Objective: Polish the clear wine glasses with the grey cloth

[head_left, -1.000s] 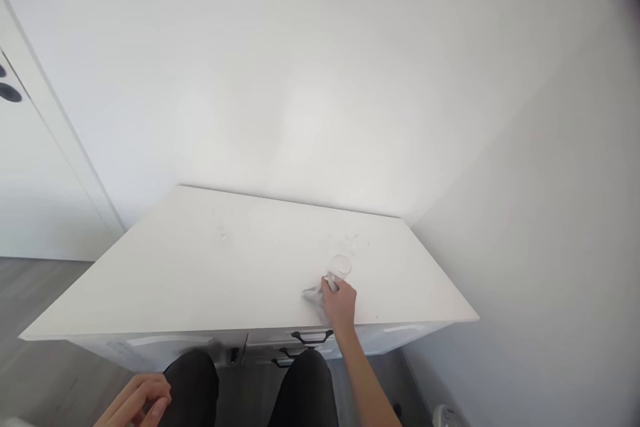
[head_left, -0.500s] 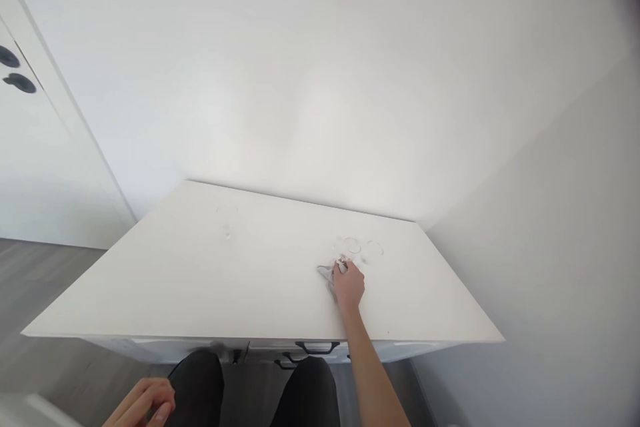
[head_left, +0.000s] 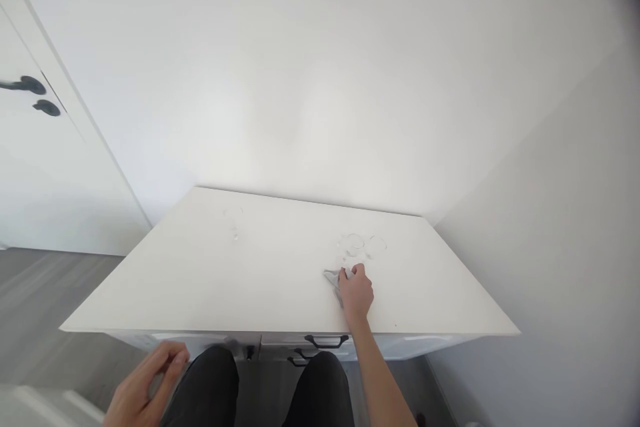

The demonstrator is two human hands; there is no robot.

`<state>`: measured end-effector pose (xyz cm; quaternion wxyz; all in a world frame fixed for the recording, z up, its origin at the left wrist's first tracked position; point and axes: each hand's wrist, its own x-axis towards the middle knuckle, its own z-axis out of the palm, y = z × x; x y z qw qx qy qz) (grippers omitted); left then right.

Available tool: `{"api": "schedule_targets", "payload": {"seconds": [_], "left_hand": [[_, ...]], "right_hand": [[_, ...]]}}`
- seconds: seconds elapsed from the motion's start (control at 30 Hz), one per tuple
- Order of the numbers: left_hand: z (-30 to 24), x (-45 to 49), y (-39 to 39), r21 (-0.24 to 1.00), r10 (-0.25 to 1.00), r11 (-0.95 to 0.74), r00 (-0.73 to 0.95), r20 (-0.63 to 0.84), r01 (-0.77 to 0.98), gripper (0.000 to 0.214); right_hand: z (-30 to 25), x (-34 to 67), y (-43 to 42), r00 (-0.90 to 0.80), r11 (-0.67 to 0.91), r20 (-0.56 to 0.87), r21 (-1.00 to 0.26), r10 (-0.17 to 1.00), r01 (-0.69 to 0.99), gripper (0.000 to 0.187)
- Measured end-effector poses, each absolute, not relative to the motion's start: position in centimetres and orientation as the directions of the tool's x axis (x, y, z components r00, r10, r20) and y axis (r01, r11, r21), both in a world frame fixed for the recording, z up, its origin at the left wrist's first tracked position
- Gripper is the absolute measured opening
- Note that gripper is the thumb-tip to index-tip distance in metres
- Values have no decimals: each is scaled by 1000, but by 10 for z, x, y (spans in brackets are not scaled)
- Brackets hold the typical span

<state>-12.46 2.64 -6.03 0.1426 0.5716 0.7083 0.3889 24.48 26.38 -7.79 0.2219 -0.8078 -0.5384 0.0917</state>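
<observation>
My right hand (head_left: 357, 292) rests on the white top of a dresser (head_left: 270, 260), its fingers closed on a light grey cloth (head_left: 332, 277). Part of the cloth spreads out flat to the left of the fingers. Just beyond this hand are ring-shaped wet-looking marks (head_left: 356, 241) and small spots. My left hand (head_left: 150, 380) hangs low at the left, in front of the dresser and beside my knee. Its fingers are loosely bent, with a gap between them and the thumb, and nothing shows in it.
Fainter marks (head_left: 234, 223) lie on the left part of the top. Black drawer handles (head_left: 327, 341) stick out at the front, close to my knees (head_left: 320, 390). A white door (head_left: 55, 180) with a black handle stands at left. Walls border the dresser behind and at right.
My right hand and the cloth have shifted slightly toward the front edge. The left hand has risen a little, its thumb now further from the fingers. The view has tilted slightly.
</observation>
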Motion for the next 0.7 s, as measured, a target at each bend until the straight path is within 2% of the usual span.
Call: {"api": "schedule_targets", "payload": {"seconds": [0.13,0.23,0.33,0.47,0.57,0.7], "left_hand": [[-47,-133,76,581,880,-70,-225,419,811,19],[-50,-138,134,574,819,-46,-299,490,817,18],[-65,-145,190,626,792,13,-390,470,780,20],[-79,-146,236,714,804,169,-515,299,679,30],[-73,-140,254,738,834,218,-515,199,638,42],[-61,-129,275,790,844,175,-503,187,588,60]], "right_hand": [[-74,243,254,296,-253,66,-364,953,896,21],[-70,239,251,200,-180,39,-291,979,940,22],[-69,233,248,77,-65,39,-242,996,968,21],[-70,228,245,-54,66,73,-180,996,981,17],[-70,227,243,-57,66,70,-144,996,987,16],[-66,225,243,-38,42,33,-117,999,992,18]]}}
